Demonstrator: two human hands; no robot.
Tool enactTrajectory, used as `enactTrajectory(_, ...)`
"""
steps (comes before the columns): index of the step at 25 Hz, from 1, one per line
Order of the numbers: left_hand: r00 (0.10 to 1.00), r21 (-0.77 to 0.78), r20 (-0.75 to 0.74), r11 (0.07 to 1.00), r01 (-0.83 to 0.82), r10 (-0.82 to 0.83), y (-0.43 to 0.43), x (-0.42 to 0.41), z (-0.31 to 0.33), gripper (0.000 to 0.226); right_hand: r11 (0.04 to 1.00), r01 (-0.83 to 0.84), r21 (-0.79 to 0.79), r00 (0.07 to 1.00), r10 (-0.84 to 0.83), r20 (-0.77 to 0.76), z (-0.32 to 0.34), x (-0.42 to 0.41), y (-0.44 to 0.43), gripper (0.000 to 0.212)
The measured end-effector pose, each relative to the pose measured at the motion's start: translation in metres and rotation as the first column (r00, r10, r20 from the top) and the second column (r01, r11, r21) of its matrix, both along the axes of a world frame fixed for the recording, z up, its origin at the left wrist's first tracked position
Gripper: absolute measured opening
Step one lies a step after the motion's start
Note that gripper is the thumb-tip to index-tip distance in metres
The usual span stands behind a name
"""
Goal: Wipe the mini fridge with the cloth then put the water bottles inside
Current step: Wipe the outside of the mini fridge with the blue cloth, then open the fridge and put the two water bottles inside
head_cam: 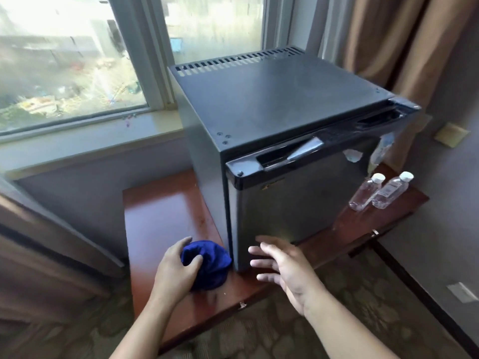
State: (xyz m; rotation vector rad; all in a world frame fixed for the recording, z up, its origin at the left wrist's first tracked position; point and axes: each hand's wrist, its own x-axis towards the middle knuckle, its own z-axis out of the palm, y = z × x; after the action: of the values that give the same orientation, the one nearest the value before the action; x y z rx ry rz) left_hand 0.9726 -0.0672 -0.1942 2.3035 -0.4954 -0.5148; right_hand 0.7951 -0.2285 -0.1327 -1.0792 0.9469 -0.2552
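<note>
Curled round a bunched blue cloth (213, 265) with the fingers (193, 262) of the left hand (175, 273), pressing it to the red-brown table (160, 218), just beside the lower front corner of the mini fridge (285, 104); spread straight with the fingers (261, 263) of the right hand (291, 272), gripping nothing, before the shut door (298, 203), contact unclear; right of the fridge, well apart from both hands, two clear white-capped water bottles (365, 193) standing side by side; labels and the small gold badge (272, 186) too blurred to read.
</note>
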Motion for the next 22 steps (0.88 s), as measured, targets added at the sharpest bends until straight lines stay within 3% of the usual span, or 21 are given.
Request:
enactTrajectory(4, 0.989, -0.124, -0.113, 0.989, 0.084, -0.098, -0.027, -0.040, 0.009, 0.013, 0.993, 0.118, 0.004, 0.992, -0.118, 0.048, 0.003, -0.046, -0.042, 0.022)
enactTrajectory(8, 0.981, -0.212, -0.115, 0.969, 0.130, -0.157, -0.070, -0.100, 0.022, 0.016, 0.976, 0.216, -0.013, 0.972, -0.214, 0.093, 0.002, -0.104, -0.095, 0.020)
enactTrajectory(16, 0.920, -0.290, -0.068, 0.890, 0.352, -0.386, -0.245, -0.269, 0.041, 0.012, 0.956, 0.279, -0.094, 0.959, -0.272, 0.080, -0.004, -0.265, -0.231, 0.018)
enactTrajectory(22, 0.895, -0.281, 0.010, 0.858, 0.431, -0.446, -0.345, -0.312, 0.060, 0.012, 0.946, 0.254, -0.203, 0.967, -0.254, 0.025, -0.010, -0.310, -0.319, 0.015)
